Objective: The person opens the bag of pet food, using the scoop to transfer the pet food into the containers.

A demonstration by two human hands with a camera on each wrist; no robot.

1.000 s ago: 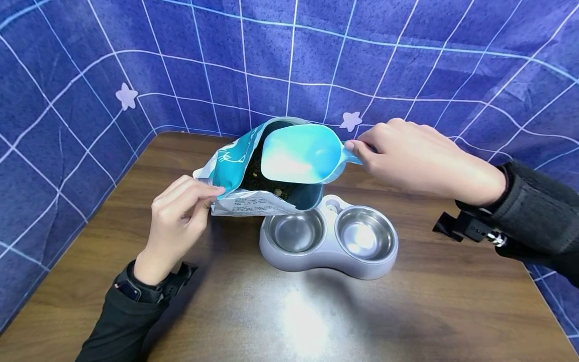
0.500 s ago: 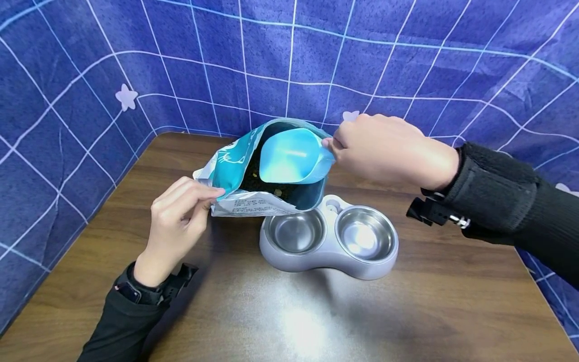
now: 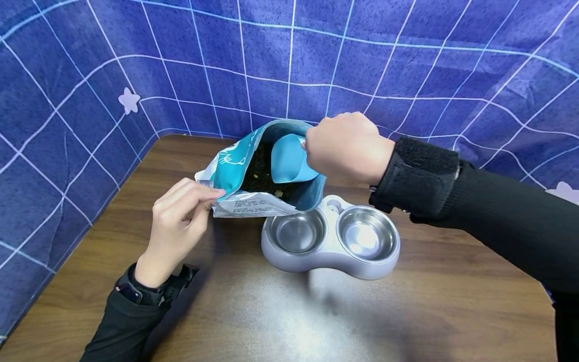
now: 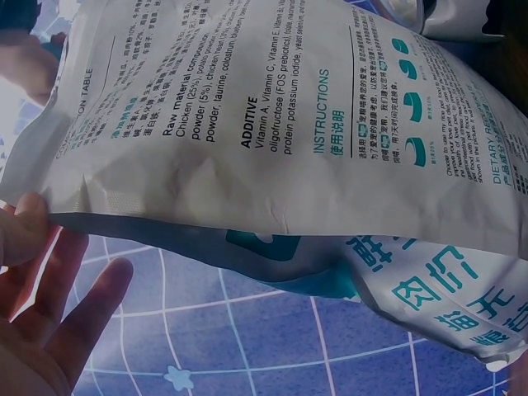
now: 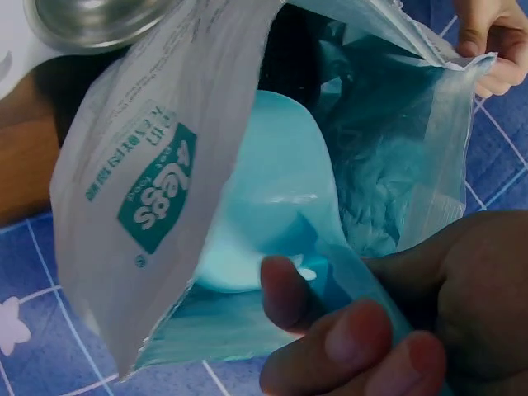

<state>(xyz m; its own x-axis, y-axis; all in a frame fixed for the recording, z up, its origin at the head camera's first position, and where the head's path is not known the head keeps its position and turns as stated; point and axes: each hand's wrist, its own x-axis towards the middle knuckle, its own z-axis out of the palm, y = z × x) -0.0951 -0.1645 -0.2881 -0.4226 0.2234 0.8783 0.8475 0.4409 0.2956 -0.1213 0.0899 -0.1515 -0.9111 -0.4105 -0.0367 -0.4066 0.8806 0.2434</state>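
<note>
A teal and white pet food bag (image 3: pixel 239 163) stands with its mouth wide, dark kibble (image 3: pixel 260 176) showing inside. My left hand (image 3: pixel 181 213) pinches the bag's left edge between thumb and fingers. Curled round the handle of a light blue scoop (image 3: pixel 289 158), my right hand (image 3: pixel 346 146) is over the bag's right rim. The scoop's bowl dips into the mouth, seen from above in the right wrist view, where the right fingers (image 5: pixel 355 346) wrap the handle. Printed text covers the bag's side in the left wrist view.
Just in front of the bag is a grey-white double pet bowl (image 3: pixel 330 261) with two steel dishes, their metal bottoms showing. A brown wooden table (image 3: pixel 244 301) lies beneath. Behind rises a blue cloth (image 3: pixel 407 70) with a grid and star pattern.
My right hand has moved left and tipped the scoop down, deeper into the bag's mouth. The left hand keeps its pinch on the bag edge, and the double bowl stays put.
</note>
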